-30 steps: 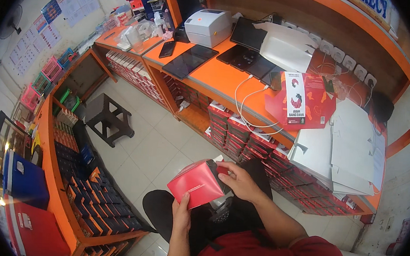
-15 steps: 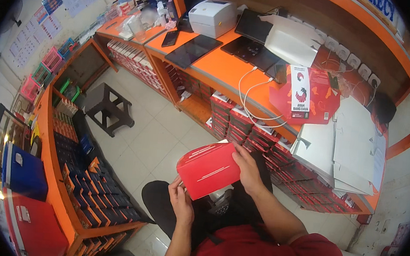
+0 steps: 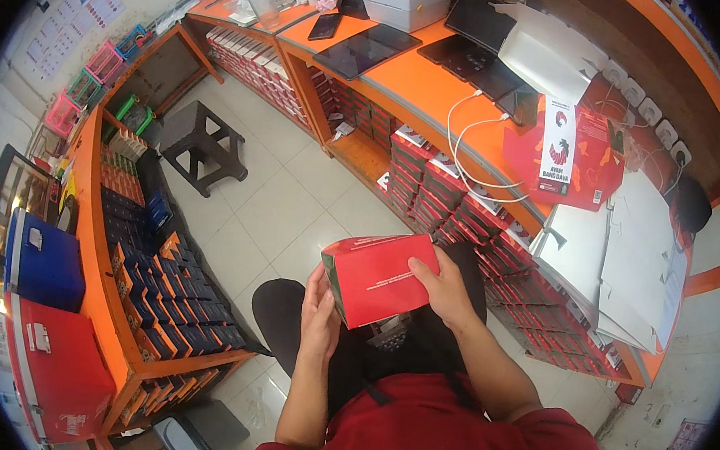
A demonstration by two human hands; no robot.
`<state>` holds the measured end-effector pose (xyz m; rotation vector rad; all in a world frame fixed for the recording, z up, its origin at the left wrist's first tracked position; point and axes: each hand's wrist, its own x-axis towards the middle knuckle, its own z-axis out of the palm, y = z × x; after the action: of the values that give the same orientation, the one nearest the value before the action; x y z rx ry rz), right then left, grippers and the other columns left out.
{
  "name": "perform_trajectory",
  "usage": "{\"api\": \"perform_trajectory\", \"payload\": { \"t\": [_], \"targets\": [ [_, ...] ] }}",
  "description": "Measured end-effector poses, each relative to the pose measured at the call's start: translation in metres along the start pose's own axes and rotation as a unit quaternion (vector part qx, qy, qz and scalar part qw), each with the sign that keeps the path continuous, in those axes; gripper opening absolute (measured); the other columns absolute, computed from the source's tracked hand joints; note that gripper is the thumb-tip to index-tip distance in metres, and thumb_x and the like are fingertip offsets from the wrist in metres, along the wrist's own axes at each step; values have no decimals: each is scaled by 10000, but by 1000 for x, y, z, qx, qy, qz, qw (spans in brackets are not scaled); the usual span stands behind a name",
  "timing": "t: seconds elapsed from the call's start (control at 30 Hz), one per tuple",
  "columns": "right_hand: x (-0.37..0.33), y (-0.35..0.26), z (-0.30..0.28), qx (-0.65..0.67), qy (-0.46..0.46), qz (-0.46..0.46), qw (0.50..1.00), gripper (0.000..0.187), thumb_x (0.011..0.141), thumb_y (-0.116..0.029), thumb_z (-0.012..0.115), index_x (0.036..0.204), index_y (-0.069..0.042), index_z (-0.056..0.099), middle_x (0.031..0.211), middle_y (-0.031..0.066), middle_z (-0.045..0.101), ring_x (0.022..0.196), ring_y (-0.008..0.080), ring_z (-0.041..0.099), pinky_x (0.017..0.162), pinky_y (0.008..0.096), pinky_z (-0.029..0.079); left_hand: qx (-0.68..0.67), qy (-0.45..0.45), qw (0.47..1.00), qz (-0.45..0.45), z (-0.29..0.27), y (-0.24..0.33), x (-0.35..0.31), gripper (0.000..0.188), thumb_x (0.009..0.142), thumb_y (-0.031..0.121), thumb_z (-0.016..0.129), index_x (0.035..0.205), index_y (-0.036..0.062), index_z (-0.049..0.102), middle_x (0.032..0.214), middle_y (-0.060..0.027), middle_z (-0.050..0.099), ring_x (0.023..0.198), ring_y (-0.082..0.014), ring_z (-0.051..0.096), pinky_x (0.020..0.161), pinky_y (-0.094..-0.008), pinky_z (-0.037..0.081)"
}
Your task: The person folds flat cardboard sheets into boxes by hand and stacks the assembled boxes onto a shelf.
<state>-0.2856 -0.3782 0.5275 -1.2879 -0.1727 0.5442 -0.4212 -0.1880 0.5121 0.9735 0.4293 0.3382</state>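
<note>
A red cardboard box (image 3: 381, 282) with thin white print lines is held over my lap between both hands. Its left end shows a dark panel. My right hand (image 3: 446, 291) grips the right end, thumb laid across the upper face and fingers out of sight beneath. Along the dark left end, the fingers of my left hand (image 3: 319, 311) press against the cardboard; some fingertips are hidden behind it. Whether anything is inside the box cannot be seen.
On the orange counter (image 3: 393, 71) lie a tablet (image 3: 367, 50), a white printer (image 3: 405, 2), charging cables (image 3: 459, 148), an unfolded red carton (image 3: 581, 154) and flat white cardboard (image 3: 637, 255). Stacked boxes (image 3: 430, 188) fill the shelf below. A dark stool (image 3: 202, 141) stands ahead; coolers (image 3: 57, 370) sit left.
The box has turned and its dark left end has come into view. My left hand has shifted from the lower corner up along that end. The right hand keeps its grip.
</note>
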Motion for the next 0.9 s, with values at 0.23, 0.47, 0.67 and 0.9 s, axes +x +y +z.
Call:
{"api": "perform_trajectory", "payload": {
  "t": [0.23, 0.47, 0.67, 0.9],
  "targets": [
    [-1, 7, 10, -56, 2, -23, 998, 524, 979, -175, 712, 1404, 57, 513, 1279, 125, 651, 1142, 163, 628, 992, 326, 507, -10, -42, 999, 23, -2, 4, 2, 686, 1044, 364, 626, 1557, -26, 392, 1546, -157, 481, 1408, -237, 476, 1188, -394, 364],
    [0, 10, -2, 152, -82, 43, 984, 643, 795, 32, 764, 1392, 29, 524, 1422, 140, 590, 1353, 219, 528, 1166, 374, 373, 22, 15, 997, 71, -15, 4, 2, 700, 1056, 335, 618, 1592, 4, 315, 1489, -151, 541, 1315, -219, 568, 1092, -350, 463],
    [4, 5, -18, -56, -255, -72, 963, 799, 656, 86, 797, 1391, -118, 557, 1652, 189, 348, 1582, 314, 195, 1263, 452, 186, -23, -81, 986, -144, -41, 5, -6, 705, 971, 387, 722, 1490, 17, 421, 1493, -150, 515, 1318, -212, 557, 1085, -341, 463],
    [-1, 1, -22, -295, -214, -18, 931, 645, 796, -240, 801, 1395, -149, 578, 1602, 204, 387, 1505, 369, 313, 1228, 468, 256, 152, -12, 988, 11, -31, -14, -15, 378, 961, 118, 714, 1323, 96, 609, 1564, -162, 423, 1369, -250, 504, 1132, -358, 426]
  ]
}}
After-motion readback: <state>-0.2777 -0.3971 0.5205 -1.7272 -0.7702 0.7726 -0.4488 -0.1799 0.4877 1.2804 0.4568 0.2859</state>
